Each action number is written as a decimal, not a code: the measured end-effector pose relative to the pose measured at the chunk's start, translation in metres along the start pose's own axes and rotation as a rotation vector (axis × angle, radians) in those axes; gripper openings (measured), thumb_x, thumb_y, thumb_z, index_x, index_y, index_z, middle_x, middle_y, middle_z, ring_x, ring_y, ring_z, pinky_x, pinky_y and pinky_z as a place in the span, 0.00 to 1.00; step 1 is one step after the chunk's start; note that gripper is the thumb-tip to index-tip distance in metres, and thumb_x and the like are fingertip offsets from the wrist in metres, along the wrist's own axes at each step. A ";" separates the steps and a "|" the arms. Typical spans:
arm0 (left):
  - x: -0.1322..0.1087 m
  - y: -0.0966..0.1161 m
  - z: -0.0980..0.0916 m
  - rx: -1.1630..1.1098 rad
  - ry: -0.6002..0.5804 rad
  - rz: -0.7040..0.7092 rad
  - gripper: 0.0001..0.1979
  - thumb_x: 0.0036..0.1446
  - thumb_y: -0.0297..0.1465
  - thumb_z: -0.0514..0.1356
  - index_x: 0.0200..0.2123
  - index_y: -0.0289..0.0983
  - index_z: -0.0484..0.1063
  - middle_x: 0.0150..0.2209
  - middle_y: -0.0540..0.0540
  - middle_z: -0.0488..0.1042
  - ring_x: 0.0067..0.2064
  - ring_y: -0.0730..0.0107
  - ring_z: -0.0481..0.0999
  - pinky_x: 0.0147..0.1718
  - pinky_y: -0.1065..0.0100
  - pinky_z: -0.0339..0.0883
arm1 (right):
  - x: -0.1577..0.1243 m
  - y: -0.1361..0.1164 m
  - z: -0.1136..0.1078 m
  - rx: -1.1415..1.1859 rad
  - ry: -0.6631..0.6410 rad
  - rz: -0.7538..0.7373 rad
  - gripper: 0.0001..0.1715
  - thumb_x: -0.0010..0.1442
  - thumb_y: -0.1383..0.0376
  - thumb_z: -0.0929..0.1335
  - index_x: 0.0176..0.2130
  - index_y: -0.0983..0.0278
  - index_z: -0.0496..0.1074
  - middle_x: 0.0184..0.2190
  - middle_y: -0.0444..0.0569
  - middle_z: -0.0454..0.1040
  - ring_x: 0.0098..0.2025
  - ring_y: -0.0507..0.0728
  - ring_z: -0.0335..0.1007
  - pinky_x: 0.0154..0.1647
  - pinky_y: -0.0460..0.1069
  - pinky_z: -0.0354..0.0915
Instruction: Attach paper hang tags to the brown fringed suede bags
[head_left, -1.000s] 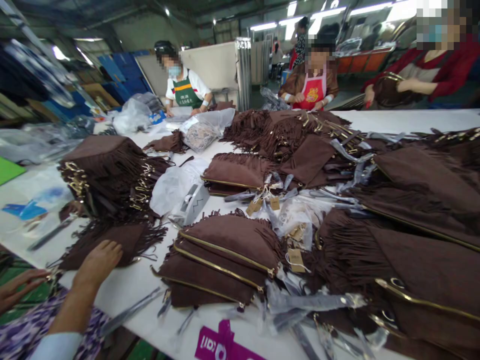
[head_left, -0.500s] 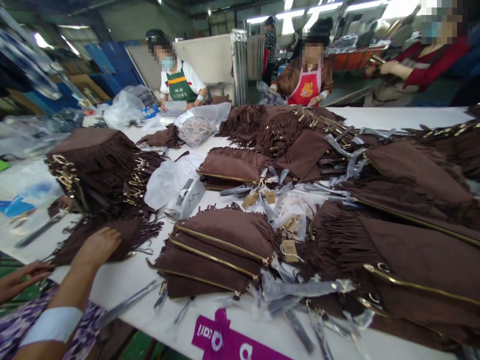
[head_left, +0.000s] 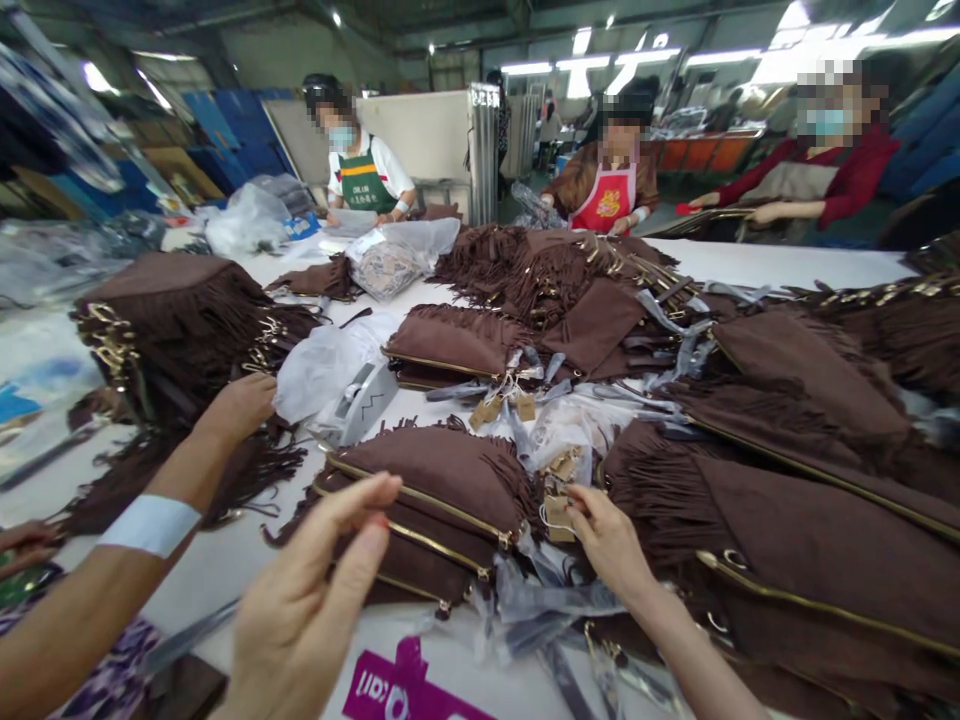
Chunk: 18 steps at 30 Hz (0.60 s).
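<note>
My left hand (head_left: 315, 600) is raised over the near side of a stack of brown fringed bags (head_left: 442, 480) with gold zips. Its fingers are stretched out, the thumb stands apart, and nothing is in it. My right hand (head_left: 611, 545) reaches to the right of that stack, with thumb and fingertips pinched at the edge of a brown cardboard hang tag (head_left: 559, 520) on a white string. More tags (head_left: 564, 465) lie just behind it in a clear plastic bag (head_left: 577, 430). Plastic-wrapped straps (head_left: 555, 590) trail from the stacked bags near my right wrist.
A co-worker's arm (head_left: 187, 470) reaches in from the left towards a white plastic bag (head_left: 307, 375) beside a grey tape dispenser (head_left: 364, 400). Brown bags (head_left: 810, 530) pile up on the right, with another pile (head_left: 172, 300) at left. Purple tape (head_left: 397, 690) marks the table's near edge.
Both my hands have come into view, the right one reaching the hang tag. The co-worker's hand at left has moved from a flat bag towards the white plastic bag.
</note>
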<state>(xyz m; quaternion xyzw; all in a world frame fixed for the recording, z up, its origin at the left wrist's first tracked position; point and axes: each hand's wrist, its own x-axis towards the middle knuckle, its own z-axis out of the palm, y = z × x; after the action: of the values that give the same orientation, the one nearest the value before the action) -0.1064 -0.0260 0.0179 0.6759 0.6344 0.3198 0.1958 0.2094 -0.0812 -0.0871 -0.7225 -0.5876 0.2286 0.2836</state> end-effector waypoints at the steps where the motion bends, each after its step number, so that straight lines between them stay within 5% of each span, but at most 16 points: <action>1: -0.026 0.011 0.014 -0.037 -0.057 0.068 0.14 0.52 0.35 0.54 0.40 0.36 0.71 0.38 0.48 0.76 0.40 0.72 0.75 0.38 0.73 0.69 | 0.002 0.014 0.014 -0.025 -0.016 0.026 0.16 0.54 0.71 0.59 0.43 0.68 0.68 0.40 0.55 0.73 0.43 0.58 0.69 0.45 0.52 0.64; 5: -0.075 0.018 0.056 -0.103 -0.209 0.266 0.10 0.53 0.31 0.56 0.39 0.39 0.70 0.35 0.49 0.77 0.35 0.74 0.76 0.35 0.79 0.70 | 0.011 0.039 0.044 -0.085 -0.039 0.094 0.19 0.52 0.73 0.59 0.44 0.65 0.68 0.43 0.54 0.72 0.42 0.59 0.69 0.42 0.52 0.63; 13: -0.053 0.028 0.088 -0.180 -0.326 0.346 0.08 0.55 0.27 0.53 0.38 0.37 0.69 0.32 0.47 0.75 0.34 0.74 0.75 0.34 0.77 0.68 | 0.028 0.040 0.040 0.004 -0.075 0.194 0.09 0.49 0.68 0.63 0.25 0.61 0.72 0.28 0.48 0.74 0.33 0.58 0.70 0.36 0.50 0.60; 18: -0.049 0.038 0.100 -0.259 -0.445 0.255 0.08 0.56 0.28 0.51 0.35 0.37 0.70 0.31 0.47 0.74 0.33 0.73 0.73 0.33 0.75 0.66 | 0.018 0.042 0.020 0.214 -0.041 0.251 0.11 0.48 0.60 0.63 0.26 0.61 0.71 0.26 0.47 0.74 0.31 0.58 0.69 0.35 0.50 0.61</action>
<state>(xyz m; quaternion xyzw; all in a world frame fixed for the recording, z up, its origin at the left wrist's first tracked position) -0.0101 -0.0640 -0.0380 0.7733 0.4396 0.2640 0.3730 0.2295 -0.0668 -0.1302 -0.7510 -0.4707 0.3382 0.3163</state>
